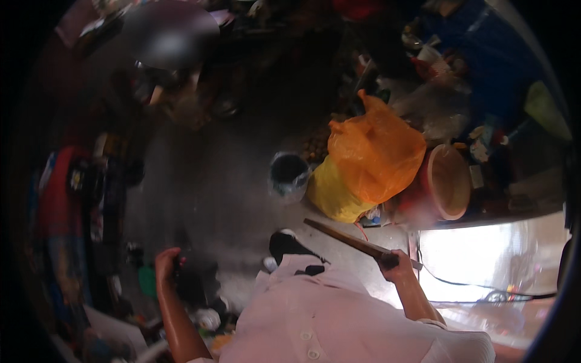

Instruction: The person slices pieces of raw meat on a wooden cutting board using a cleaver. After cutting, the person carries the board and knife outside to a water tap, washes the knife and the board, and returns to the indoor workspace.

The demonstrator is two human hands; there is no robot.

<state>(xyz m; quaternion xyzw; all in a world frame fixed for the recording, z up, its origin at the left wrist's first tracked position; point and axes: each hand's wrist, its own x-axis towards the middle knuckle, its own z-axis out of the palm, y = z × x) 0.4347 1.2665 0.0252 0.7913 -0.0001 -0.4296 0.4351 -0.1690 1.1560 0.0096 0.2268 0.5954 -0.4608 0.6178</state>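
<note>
My right hand is closed around one end of a narrow wooden board, seen nearly edge-on. The board slants away to the left in front of my body, its far end near the yellow part of a bulging orange bag. Out to the left, away from my body, hangs my left hand with curled fingers. A small pinkish spot shows at its fingertips, and whatever lies in the palm, if anything, is hidden. Below, a dark shoe stands on the floor.
Beside the bag stand a clear-lined bucket and a reddish tub. A bright white panel with a dark cable lies at the right. Cluttered goods line the left side. A blue sheet covers the far right.
</note>
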